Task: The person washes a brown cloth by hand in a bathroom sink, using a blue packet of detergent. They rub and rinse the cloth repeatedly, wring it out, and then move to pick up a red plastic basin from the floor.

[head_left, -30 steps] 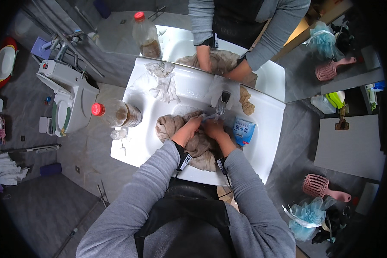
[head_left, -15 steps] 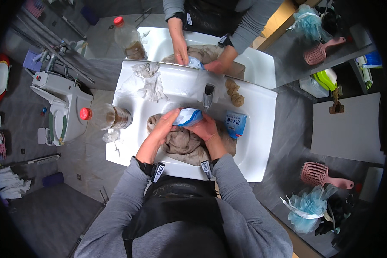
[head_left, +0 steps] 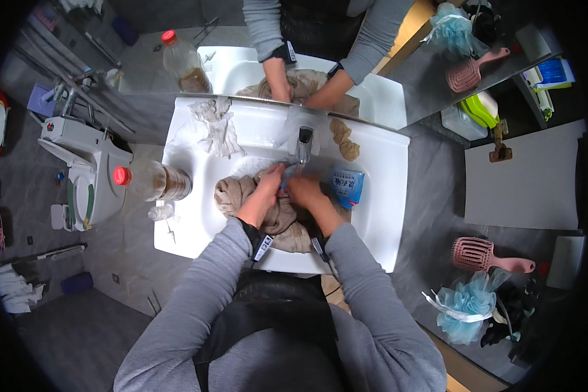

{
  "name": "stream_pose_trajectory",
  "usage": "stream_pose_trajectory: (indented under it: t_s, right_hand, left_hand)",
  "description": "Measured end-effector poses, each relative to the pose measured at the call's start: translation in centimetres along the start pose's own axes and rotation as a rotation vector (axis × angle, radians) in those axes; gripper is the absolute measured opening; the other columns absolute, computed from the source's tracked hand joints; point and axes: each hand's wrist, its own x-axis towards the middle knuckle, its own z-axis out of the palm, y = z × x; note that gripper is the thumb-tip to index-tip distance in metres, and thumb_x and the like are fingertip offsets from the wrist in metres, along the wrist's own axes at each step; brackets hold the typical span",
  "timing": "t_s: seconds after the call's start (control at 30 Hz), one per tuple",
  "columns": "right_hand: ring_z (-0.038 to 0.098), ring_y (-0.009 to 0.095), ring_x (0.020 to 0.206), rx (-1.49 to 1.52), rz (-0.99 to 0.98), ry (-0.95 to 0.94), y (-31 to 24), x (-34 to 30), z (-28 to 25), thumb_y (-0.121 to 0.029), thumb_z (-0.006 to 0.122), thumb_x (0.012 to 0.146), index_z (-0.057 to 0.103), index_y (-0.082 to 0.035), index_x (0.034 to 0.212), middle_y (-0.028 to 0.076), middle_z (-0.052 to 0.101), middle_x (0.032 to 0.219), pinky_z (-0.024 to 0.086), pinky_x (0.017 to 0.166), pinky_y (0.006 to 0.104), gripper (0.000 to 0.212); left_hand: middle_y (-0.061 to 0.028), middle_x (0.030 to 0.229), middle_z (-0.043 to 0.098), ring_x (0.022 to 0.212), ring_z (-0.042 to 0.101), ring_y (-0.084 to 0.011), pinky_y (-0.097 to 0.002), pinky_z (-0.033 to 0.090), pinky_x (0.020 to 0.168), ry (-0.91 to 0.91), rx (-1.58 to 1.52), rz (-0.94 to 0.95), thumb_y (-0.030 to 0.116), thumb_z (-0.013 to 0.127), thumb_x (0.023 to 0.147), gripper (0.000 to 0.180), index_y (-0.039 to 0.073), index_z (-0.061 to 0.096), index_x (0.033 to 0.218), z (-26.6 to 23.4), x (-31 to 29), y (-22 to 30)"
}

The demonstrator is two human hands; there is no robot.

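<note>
My left hand (head_left: 266, 189) and my right hand (head_left: 307, 194) are close together low in the washbasin, just below the tap (head_left: 304, 144). Between their closed fingers a bit of a blue-and-white packet (head_left: 285, 185) shows; the rest of it is hidden. Beneath and around my hands lies a wet, bunched grey-brown cloth (head_left: 234, 196). To the right of my right hand, a blue printed pouch (head_left: 348, 186) leans on the basin's side.
The white basin (head_left: 379, 215) has a crumpled white cloth (head_left: 219, 130) and a tan crumpled piece (head_left: 345, 140) on its back ledge. On its left rim stand a red-capped bottle (head_left: 173, 183) and a small clear bottle (head_left: 161, 212). A mirror borders the back.
Both hands have gone down with the packet, from above the cloth into the basin, and now cover most of it. The view has shifted slightly.
</note>
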Motion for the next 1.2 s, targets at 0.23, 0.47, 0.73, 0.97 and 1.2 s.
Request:
stream_pose_trajectory:
  t_s: [0.23, 0.47, 0.73, 0.97, 1.2]
  right_hand:
    - [0.064, 0.032, 0.094, 0.125, -0.04, 0.133, 0.2, -1.7, 0.1, -0.019, 0.061, 0.077, 0.071, -0.01, 0.086, 0.013, 0.067, 0.099, 0.044, 0.084, 0.0545, 0.016]
    - [0.066, 0.032, 0.085, 0.256, 0.057, 0.254, 0.9, -0.1, 0.4, -0.014, 0.055, 0.08, 0.068, -0.009, 0.085, 0.013, 0.069, 0.092, 0.05, 0.069, 0.0478, 0.015]
    - [0.065, 0.034, 0.091, 0.15, -0.273, 0.182, 0.9, -0.1, 1.5, -0.014, 0.055, 0.08, 0.07, -0.005, 0.083, 0.016, 0.067, 0.097, 0.048, 0.08, 0.05, 0.018]
    - [0.065, 0.035, 0.088, 0.275, -0.234, 0.1, 0.7, -0.9, -0.2, -0.015, 0.054, 0.081, 0.068, -0.008, 0.087, 0.017, 0.066, 0.096, 0.051, 0.073, 0.0458, 0.016]
    - [0.063, 0.036, 0.089, 0.495, -0.148, 0.255, 1.9, -0.5, -0.3, -0.018, 0.048, 0.088, 0.063, -0.006, 0.09, 0.017, 0.065, 0.095, 0.049, 0.073, 0.0467, 0.019]
  left_hand:
    - [0.003, 0.097, 0.062, 0.079, 0.055, -0.0129, -0.0295, 0.045, 0.065, 0.019, 0.035, -0.071, 0.037, 0.052, 0.093, 0.025, 0.018, 0.061, 0.108, 1.9, 1.8, -2.6]
    - [0.0006, 0.103, 0.064, 0.087, 0.057, -0.0154, -0.0311, 0.045, 0.073, -0.024, -0.056, -0.049, 0.037, 0.047, 0.097, 0.031, 0.014, 0.06, 0.112, 0.4, 2.6, -2.5]
    - [-0.0021, 0.101, 0.065, 0.089, 0.06, -0.0159, -0.0311, 0.048, 0.078, -0.009, -0.113, 0.028, 0.033, 0.046, 0.098, 0.029, 0.011, 0.063, 0.107, 0.5, 3.2, -2.7]
    - [-0.006, 0.103, 0.066, 0.089, 0.061, -0.0178, -0.0342, 0.048, 0.079, 0.027, -0.178, -0.086, 0.029, 0.049, 0.096, 0.029, 0.008, 0.062, 0.109, 0.8, 3.0, -2.2]
    - [-0.0005, 0.091, 0.065, 0.079, 0.058, -0.0146, -0.0301, 0.044, 0.064, 0.037, -0.157, -0.061, 0.034, 0.05, 0.093, 0.026, 0.015, 0.063, 0.106, 0.9, 2.7, -1.3]
